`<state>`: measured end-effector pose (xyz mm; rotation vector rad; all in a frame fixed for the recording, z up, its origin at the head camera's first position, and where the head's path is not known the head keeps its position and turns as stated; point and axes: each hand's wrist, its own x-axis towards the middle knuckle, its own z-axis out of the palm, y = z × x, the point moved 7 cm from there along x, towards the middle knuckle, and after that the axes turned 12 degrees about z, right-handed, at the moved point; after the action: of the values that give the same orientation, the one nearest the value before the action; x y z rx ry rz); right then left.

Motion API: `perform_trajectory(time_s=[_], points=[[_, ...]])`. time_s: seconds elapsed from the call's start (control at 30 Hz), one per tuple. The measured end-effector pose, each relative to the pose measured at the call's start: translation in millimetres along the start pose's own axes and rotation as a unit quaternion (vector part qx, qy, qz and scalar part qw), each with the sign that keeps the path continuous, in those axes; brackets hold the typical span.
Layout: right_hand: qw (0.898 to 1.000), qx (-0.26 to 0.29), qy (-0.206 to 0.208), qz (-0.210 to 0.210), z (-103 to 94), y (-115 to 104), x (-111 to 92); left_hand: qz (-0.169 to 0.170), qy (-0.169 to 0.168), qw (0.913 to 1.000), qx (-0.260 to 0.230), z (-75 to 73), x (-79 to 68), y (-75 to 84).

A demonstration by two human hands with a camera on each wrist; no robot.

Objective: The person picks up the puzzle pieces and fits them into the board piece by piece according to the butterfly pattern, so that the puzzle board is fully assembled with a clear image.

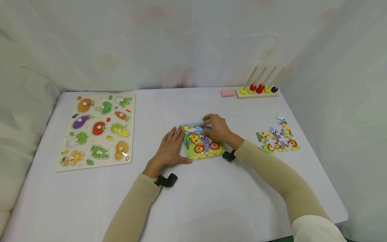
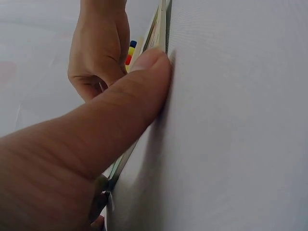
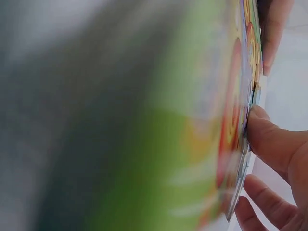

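A butterfly jigsaw puzzle (image 1: 208, 148) lies in front of me in the head view. My left hand (image 1: 170, 147) is spread flat beside it, fingers along its left edge and thumb (image 2: 151, 65) against the near edge. Over the upper part, my right hand (image 1: 220, 128) bends its thumb and forefinger toward each other, pinching a small puzzle piece at the sky and rainbow; the fingers largely hide it. In the right wrist view the thumb (image 3: 264, 132) meets the picture's surface. Several loose puzzle pieces (image 1: 275, 135) with matching butterfly parts lie to the right.
At left lies a vegetable peg puzzle board (image 1: 106, 137). A bead counting stand (image 1: 257, 95) with upright wooden rods is at the back right, beside a pink block (image 1: 227, 93). White cloth hangs behind and around the table (image 1: 193, 198).
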<state>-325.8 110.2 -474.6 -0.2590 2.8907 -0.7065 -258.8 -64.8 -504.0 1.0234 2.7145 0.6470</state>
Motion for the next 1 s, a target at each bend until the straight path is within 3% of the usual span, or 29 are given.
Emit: perform_trajectory(time_s=[0.4, 0.7, 1.0], points=[[0.997, -0.077, -0.021, -0.020, 3.0, -8.2, -6.8, 0.000, -0.005, 1.0000, 0.002, 2.1, 0.6, -1.9], [0.999, -0.006, -0.010, 0.045, 6.3, 4.7, 4.0, -0.001, -0.006, 1.0000, 0.003, 2.3, 1.6, -1.9], [0.998, 0.016, 0.017, 0.061, 10.2, 1.8, 2.7, -0.003, -0.010, 0.9999, 0.004, 2.5, 1.6, -2.7]])
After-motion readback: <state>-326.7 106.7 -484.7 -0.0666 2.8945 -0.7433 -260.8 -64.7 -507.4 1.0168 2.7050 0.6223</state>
